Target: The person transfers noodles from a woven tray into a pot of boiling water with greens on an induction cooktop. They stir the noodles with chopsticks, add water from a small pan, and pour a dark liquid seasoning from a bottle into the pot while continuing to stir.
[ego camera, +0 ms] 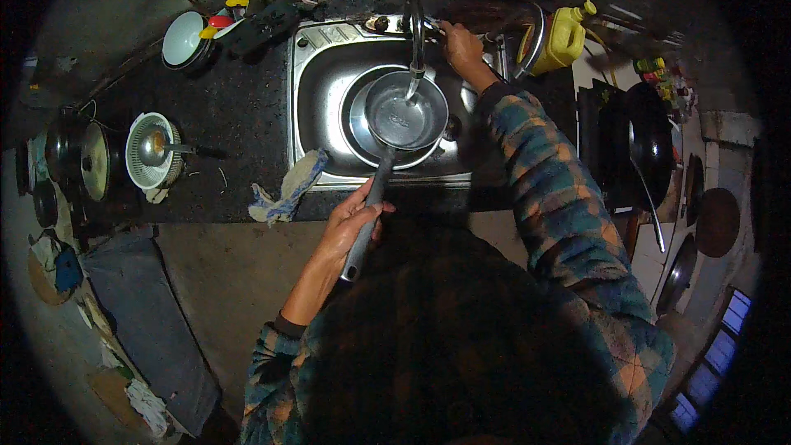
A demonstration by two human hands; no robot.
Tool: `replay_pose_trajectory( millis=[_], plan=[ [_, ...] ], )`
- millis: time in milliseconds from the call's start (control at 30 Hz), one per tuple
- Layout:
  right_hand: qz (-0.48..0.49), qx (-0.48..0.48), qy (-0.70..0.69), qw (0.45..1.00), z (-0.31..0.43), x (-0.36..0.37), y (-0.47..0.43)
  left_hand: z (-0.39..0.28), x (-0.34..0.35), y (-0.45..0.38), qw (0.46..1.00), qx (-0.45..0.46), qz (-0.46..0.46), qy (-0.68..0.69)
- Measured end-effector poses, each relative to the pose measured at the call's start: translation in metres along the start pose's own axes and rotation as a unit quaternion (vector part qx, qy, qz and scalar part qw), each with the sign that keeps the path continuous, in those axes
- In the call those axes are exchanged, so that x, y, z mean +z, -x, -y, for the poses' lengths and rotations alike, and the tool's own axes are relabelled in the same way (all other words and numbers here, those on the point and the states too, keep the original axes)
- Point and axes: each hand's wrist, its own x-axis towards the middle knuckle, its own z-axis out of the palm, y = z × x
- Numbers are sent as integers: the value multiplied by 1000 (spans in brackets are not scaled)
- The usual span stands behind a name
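Observation:
My left hand is closed around the long grey handle of a small saucepan. The pan is under the curved metal faucet, and water shows in it. Beneath the pan, a round metal basin stands in the stainless steel sink. My right hand is at the back rim of the sink, right of the faucet, with its fingers at a small metal part; whether they grip it cannot be told. A blue and white cloth lies over the sink's front left edge.
On the left of the dark counter stands a white plastic colander with a metal ladle. Bowls stand at the back left. A yellow plastic jug stands right of the sink, and a black wok lies farther right.

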Motion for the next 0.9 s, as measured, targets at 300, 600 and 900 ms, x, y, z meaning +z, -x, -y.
replay_pose_trajectory(
  millis=[300,600,900],
  plan=[
    [-7,-31,2,999,-14,4,-10,2,9,-3,1000,3,-17,0],
    [-39,0,-53,998,-6,-10,6,17,6,-9,999,0,-23,49],
    [-84,-49,-97,991,-17,-1,14,24,1,-11,997,3,-13,79]
  ],
)
